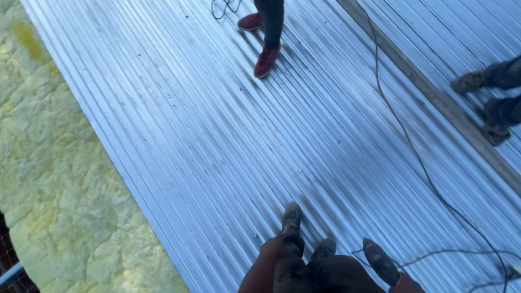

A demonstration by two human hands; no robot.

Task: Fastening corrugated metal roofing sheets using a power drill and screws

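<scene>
Hands | left hand [269,250] low beside leg, fingers' state unclear | right hand unseen | corrugated metal sheet [217,135] below

Sheeting [228,135] runs diagonally across view. Insulation [59,179] lies along its left edge. A beam [434,97] crosses at upper right, more sheeting [461,32] beyond it. A cable [404,141] trails down the sheeting, left of the beam, to lower right. Wearer's boots [291,220] stand at bottom centre. One person's shoes [266,61] stand top centre; another's boots [491,130] at the beam, right edge.
</scene>
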